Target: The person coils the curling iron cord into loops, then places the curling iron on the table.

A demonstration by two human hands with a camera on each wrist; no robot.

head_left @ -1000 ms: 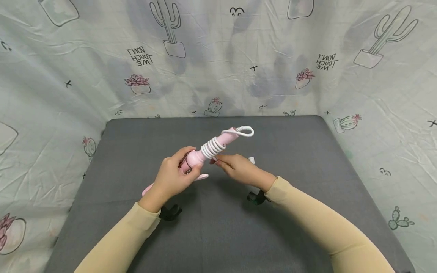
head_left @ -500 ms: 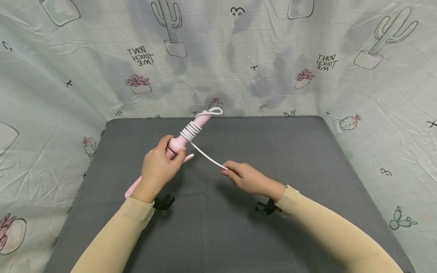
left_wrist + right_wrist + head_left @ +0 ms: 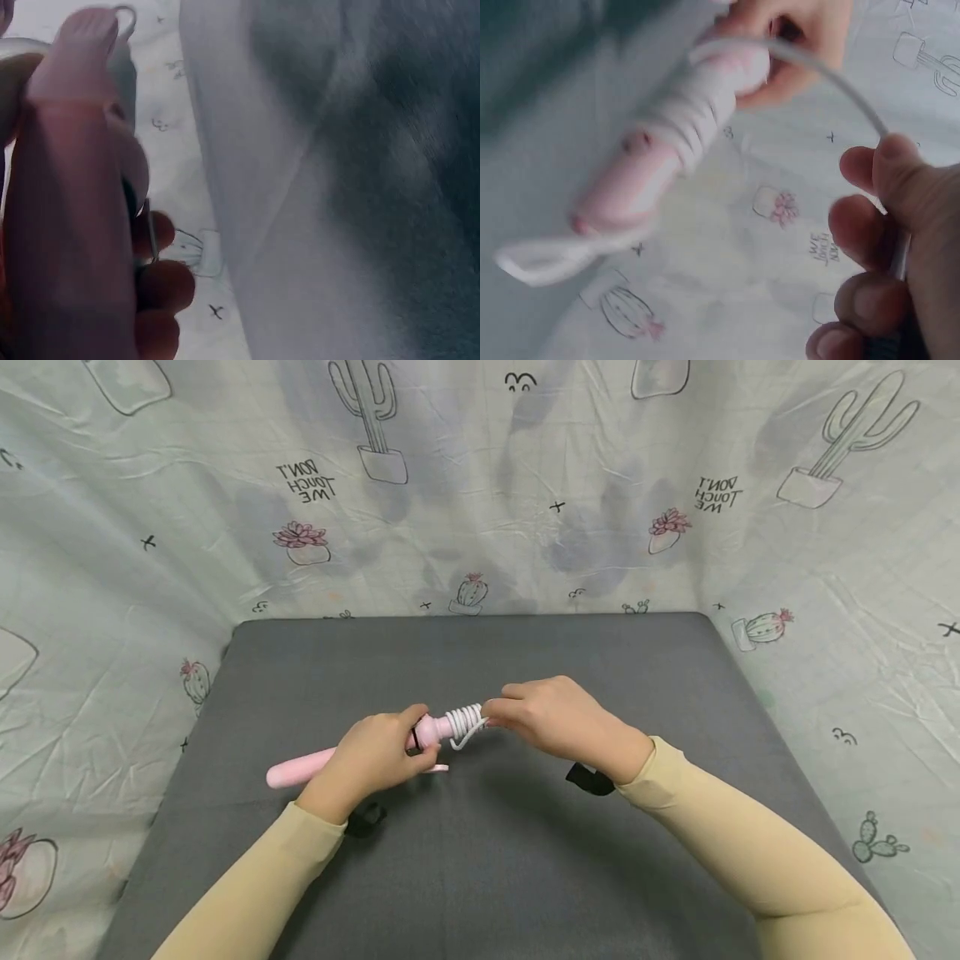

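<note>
A pink curling iron (image 3: 298,768) lies in my left hand (image 3: 375,758), which grips it round the middle near a black band, its barrel pointing to the left. A thumb lever (image 3: 441,768) sticks out below the hand. White cord (image 3: 463,722) is coiled several times round the handle. My right hand (image 3: 557,717) pinches the free length of cord (image 3: 832,73), held between thumb and fingers in the right wrist view. There, a cord loop (image 3: 536,262) hangs at the handle's end (image 3: 622,191). In the left wrist view the pink barrel (image 3: 71,232) fills the left side.
A grey cloth-covered table (image 3: 480,868) lies beneath both hands. Behind and beside it hangs a pale curtain (image 3: 480,493) printed with cacti and lettering. Dark straps (image 3: 590,779) sit at the wrists.
The iron has tipped from a steep slant to nearly level. My right hand drew the cord out to the right, then came back up and over the handle's end with it.
</note>
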